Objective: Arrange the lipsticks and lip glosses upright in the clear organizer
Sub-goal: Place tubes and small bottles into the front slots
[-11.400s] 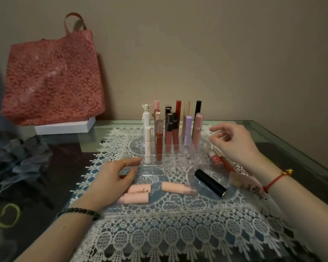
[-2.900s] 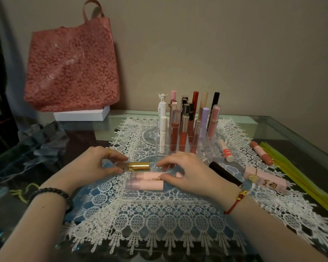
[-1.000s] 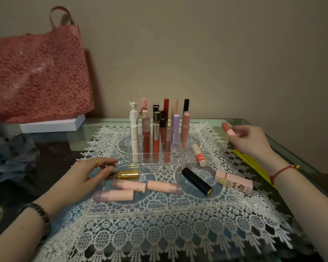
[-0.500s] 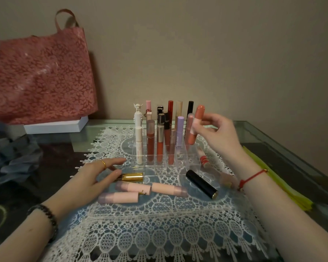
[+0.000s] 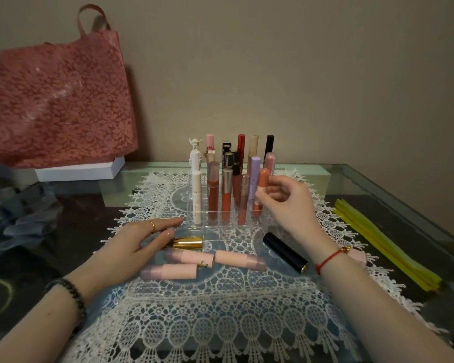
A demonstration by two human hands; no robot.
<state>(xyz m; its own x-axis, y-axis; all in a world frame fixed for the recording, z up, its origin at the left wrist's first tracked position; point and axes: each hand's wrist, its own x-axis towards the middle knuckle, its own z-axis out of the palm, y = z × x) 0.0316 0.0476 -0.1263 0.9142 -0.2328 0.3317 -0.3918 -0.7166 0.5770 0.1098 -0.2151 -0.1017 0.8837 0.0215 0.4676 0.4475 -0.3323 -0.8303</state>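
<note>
The clear organizer (image 5: 227, 231) stands on a white lace mat (image 5: 220, 310), with several lipsticks and glosses upright in its back rows. My right hand (image 5: 286, 203) pinches a coral lip gloss (image 5: 261, 188), which stands upright with its lower end inside a slot at the organizer's right end. My left hand (image 5: 139, 242) lies flat on the mat, its fingertips touching a gold lipstick (image 5: 188, 242). Three pink lipsticks (image 5: 192, 257) and a black lipstick (image 5: 285, 251) lie in front of the organizer.
A red floral bag (image 5: 60, 100) leans on the wall over a white box (image 5: 80, 170) at the back left. Yellow strips (image 5: 383, 239) lie along the glass table's right side. Grey cloth (image 5: 19, 213) is bunched at the left. A pink item (image 5: 358, 255) peeks from behind my right wrist.
My right hand picked the coral gloss up from the right side, carried it left and lowered it into a slot at the organizer's right end. My left hand stayed by the gold lipstick.
</note>
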